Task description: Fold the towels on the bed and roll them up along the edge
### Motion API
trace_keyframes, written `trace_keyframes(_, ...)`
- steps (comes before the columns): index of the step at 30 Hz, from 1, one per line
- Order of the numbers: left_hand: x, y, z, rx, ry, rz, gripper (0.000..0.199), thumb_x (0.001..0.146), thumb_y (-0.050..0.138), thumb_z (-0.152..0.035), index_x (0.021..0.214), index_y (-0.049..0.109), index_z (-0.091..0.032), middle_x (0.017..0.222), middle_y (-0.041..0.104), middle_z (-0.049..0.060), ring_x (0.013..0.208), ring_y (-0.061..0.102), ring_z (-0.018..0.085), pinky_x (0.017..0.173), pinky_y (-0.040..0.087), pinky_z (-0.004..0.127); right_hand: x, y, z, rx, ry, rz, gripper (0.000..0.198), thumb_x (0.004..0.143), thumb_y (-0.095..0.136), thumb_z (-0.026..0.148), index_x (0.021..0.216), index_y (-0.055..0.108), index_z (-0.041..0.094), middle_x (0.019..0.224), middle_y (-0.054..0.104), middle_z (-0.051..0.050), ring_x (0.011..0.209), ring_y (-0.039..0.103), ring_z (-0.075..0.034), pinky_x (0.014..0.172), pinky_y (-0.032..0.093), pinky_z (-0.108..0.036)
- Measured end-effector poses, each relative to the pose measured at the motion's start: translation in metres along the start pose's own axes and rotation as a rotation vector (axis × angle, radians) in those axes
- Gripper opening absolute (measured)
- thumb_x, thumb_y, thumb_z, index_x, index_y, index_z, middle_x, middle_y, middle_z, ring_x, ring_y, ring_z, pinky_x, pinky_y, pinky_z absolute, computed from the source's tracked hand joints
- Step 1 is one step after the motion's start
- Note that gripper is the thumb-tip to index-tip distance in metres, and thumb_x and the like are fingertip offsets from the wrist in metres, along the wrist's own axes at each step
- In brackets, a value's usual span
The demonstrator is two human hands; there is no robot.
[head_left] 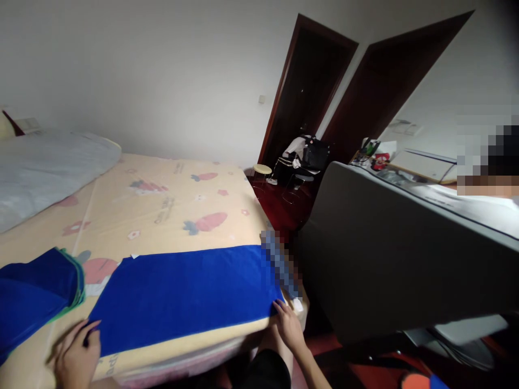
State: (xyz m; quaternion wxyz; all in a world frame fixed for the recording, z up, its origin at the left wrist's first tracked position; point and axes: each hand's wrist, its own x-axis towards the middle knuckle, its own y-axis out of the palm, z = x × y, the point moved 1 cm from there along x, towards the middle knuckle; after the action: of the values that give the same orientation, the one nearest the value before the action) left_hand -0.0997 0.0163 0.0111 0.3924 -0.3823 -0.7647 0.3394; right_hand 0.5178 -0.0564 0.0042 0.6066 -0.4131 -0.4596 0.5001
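A blue cloth [190, 294] is spread flat along the near edge of the bed. At its near right corner, my right hand [290, 327] pinches the edge between its fingers. My left hand [79, 354] is by the near left edge of this cloth, with thumb and fingers apart and the fingertips at the fabric. To the left lies a stack of blue cloths [38, 292] with green edging, partly cut off by the frame. A small white tag [135, 256] sticks out at the spread cloth's far left edge.
The bed [203, 183] has a strawberry-print cover, with a grey bundle of bedding [52, 165] at the far left. A grey-sided desk [397, 259] stands to the right, a person [500, 167] behind it. Stools [262, 169] stand near a dark door [312, 81].
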Motion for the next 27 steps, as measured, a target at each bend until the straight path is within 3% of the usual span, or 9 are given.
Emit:
trace_keyframes(3, -0.001, 0.006, -0.034, -0.051, 0.061, 0.112, 0.073, 0.088, 0.021, -0.054, 0.138, 0.048, -0.009, 0.148, 0.043, 0.018, 0.140, 0.035, 0.030, 0.113, 0.032, 0.045, -0.002, 0.007, 0.005, -0.105, 0.021, 0.026, 0.061, 0.074, 0.040, 0.006, 0.131, 0.061, 0.013, 0.136, 0.056, -0.013, 0.123, 0.054, -0.027, 0.105, 0.040, -0.040)
trace_keyframes(7, -0.011, 0.021, -0.041, 0.027, -0.119, 0.298, 0.075, 0.089, 0.015, -0.055, 0.151, 0.030, -0.015, 0.158, 0.028, 0.014, 0.146, 0.025, 0.027, 0.114, 0.025, 0.052, -0.006, 0.006, 0.003, -0.179, 0.033, 0.024, 0.057, 0.076, 0.043, 0.008, 0.130, 0.062, 0.015, 0.136, 0.057, -0.011, 0.118, 0.057, -0.028, 0.101, 0.043, -0.040)
trace_keyframes(10, -0.013, 0.026, -0.038, 0.105, -0.142, 0.303, 0.069, 0.091, 0.020, -0.049, 0.151, 0.029, -0.018, 0.158, 0.029, 0.012, 0.145, 0.028, 0.025, 0.113, 0.024, 0.054, -0.007, 0.005, -0.001, -0.198, 0.032, -0.002, 0.054, 0.076, 0.042, 0.007, 0.124, 0.065, 0.014, 0.132, 0.060, -0.011, 0.113, 0.059, -0.029, 0.098, 0.044, -0.040)
trace_keyframes(13, -0.014, 0.029, -0.055, 0.169, -0.119, 0.251, 0.064, 0.092, 0.021, -0.042, 0.148, 0.035, -0.013, 0.154, 0.034, 0.018, 0.142, 0.033, 0.029, 0.111, 0.022, 0.059, -0.002, 0.005, 0.005, -0.167, 0.035, -0.097, 0.048, 0.081, 0.040, 0.007, 0.120, 0.067, 0.013, 0.126, 0.063, -0.013, 0.111, 0.060, -0.029, 0.099, 0.044, -0.042)
trace_keyframes(17, -0.033, 0.043, -0.126, 0.168, 0.222, 0.202, 0.061, 0.095, 0.019, -0.036, 0.145, 0.042, -0.010, 0.153, 0.038, 0.015, 0.143, 0.031, 0.025, 0.113, 0.024, 0.048, 0.021, 0.010, 0.057, 0.005, -0.088, -0.176, 0.048, 0.092, 0.039, 0.018, 0.137, 0.054, 0.020, 0.139, 0.054, -0.010, 0.123, 0.053, -0.027, 0.103, 0.041, -0.044)
trace_keyframes(22, -0.076, 0.080, -0.233, 0.079, 0.609, 0.379, 0.055, 0.096, 0.021, -0.030, 0.148, 0.035, -0.016, 0.154, 0.036, 0.007, 0.143, 0.032, 0.019, 0.115, 0.027, 0.041, 0.058, 0.027, 0.168, 0.231, -0.288, 0.005, 0.054, 0.098, 0.032, 0.019, 0.151, 0.032, 0.025, 0.153, 0.036, -0.007, 0.141, 0.034, -0.022, 0.110, 0.035, -0.043)
trace_keyframes(25, -0.084, 0.096, -0.253, 0.085, 0.664, 0.458, 0.055, 0.095, 0.024, -0.027, 0.149, 0.035, -0.019, 0.155, 0.034, 0.007, 0.143, 0.032, 0.020, 0.115, 0.027, 0.043, 0.071, 0.037, 0.202, 0.261, -0.347, 0.069, 0.055, 0.099, 0.036, 0.023, 0.153, 0.026, 0.025, 0.155, 0.030, -0.008, 0.144, 0.027, -0.022, 0.113, 0.030, -0.044)
trace_keyframes(27, -0.077, 0.097, -0.238, 0.122, 0.624, 0.492, 0.055, 0.095, 0.027, -0.033, 0.148, 0.035, -0.023, 0.156, 0.032, 0.006, 0.144, 0.031, 0.022, 0.116, 0.025, 0.046, 0.075, 0.040, 0.196, 0.235, -0.349, 0.081, 0.054, 0.100, 0.039, 0.031, 0.152, 0.029, 0.026, 0.155, 0.030, -0.007, 0.144, 0.027, -0.022, 0.115, 0.027, -0.046)
